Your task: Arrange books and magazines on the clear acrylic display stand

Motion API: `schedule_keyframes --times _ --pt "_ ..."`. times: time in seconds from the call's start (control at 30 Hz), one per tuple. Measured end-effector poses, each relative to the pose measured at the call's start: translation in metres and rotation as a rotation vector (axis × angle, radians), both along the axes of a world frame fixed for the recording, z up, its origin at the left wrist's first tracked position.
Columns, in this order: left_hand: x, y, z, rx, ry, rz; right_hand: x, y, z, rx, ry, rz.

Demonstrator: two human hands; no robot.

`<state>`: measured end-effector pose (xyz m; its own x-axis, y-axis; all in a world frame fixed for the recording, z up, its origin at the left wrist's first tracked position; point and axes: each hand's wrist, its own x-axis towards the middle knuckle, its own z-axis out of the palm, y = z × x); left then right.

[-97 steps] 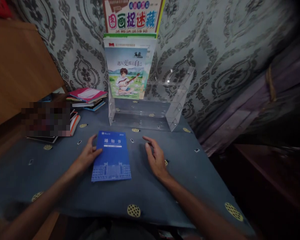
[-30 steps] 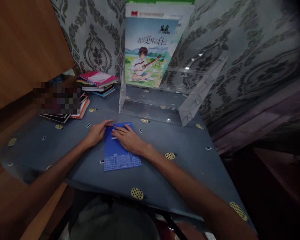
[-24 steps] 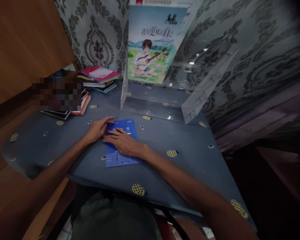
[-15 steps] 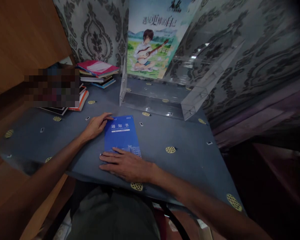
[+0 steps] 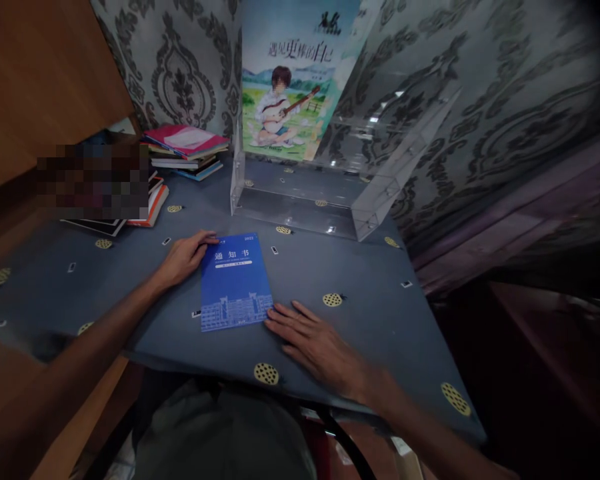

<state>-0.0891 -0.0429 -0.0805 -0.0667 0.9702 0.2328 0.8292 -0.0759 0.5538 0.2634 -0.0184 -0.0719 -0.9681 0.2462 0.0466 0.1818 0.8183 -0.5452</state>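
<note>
Blue booklet point(image 5: 236, 280), near frame ctr, flat on tabletop point(image 5: 380, 333). L hand point(image 5: 185, 259) curled at its upper-left corner, pinch unclear; R hand point(image 5: 317, 343) loosely spread, fingertips at lower-right corner; uneven push might skew or crease it.

Room as I see it remotely, under dim light. From eleven to two o'clock, a grey wall covering point(image 5: 183, 83) bears dark medallions; whether paper or cloth, I cannot tell. At ten o'clock: brown wooden panel point(image 5: 35, 80). Centre: bench point(image 5: 370, 340), its blue-grey cloth point(image 5: 305, 267) printed with yellow pineapples point(image 5: 333, 300). At three, I note mauve fabric point(image 5: 530, 220) in folds; at four, deep shadow; at five, reddish-brown floor point(image 5: 377, 437).
</note>
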Motion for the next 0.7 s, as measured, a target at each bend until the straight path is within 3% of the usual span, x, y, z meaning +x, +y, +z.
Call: schedule_keyframes --times 0.27,0.37,0.5,0.7 --pt "0.024 -0.027 -0.008 0.019 0.036 0.214 -0.006 0.003 -0.005 -0.002 0.120 -0.109" --pt "0.030 -0.030 -0.011 0.076 -0.158 0.246 -0.021 0.007 -0.008 0.073 0.121 -0.133" --pt "0.029 -0.019 -0.017 0.136 -0.567 0.347 -0.043 0.012 -0.010 0.165 0.106 -0.111" --pt "0.012 -0.005 -0.006 0.105 -0.968 0.532 -0.068 0.021 -0.009 0.147 0.098 -0.114"
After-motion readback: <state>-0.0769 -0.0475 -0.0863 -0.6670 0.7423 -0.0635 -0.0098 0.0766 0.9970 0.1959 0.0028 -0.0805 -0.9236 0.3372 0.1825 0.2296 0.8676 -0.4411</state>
